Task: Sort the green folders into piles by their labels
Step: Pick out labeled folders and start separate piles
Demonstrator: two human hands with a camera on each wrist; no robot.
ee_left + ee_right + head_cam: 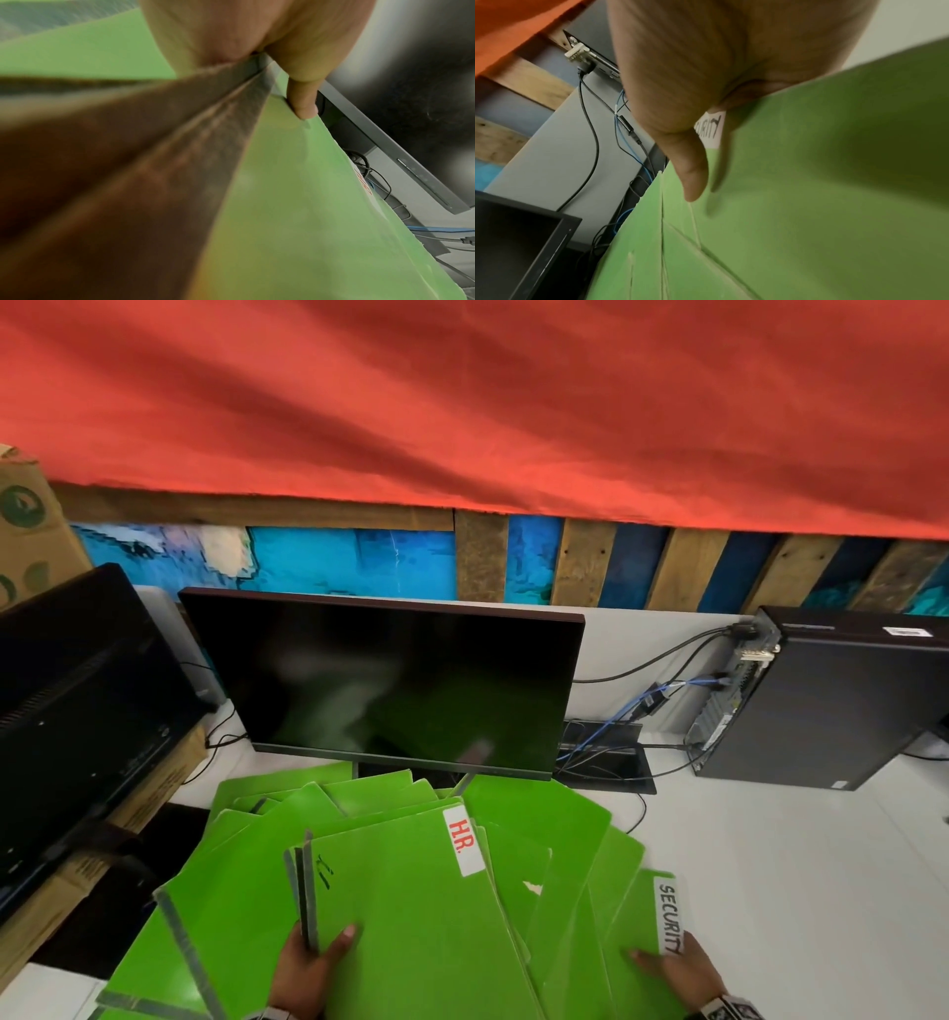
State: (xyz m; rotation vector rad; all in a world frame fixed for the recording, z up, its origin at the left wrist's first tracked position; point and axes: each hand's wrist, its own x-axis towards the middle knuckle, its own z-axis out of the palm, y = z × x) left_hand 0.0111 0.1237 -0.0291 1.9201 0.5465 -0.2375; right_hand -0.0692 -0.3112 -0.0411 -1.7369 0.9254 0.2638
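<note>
Free room: bare white desk (770, 865) along the right edge, between the spread of green card folders (411, 916) and the black desktop computer case (832, 701) lying near the far right corner.
Obstacles: flat black monitor (385, 680) standing across the far edge just behind the folders; tangle of black and blue cables (631, 711) between monitor and case; second black screen (77, 711) along the left edge.
</note>
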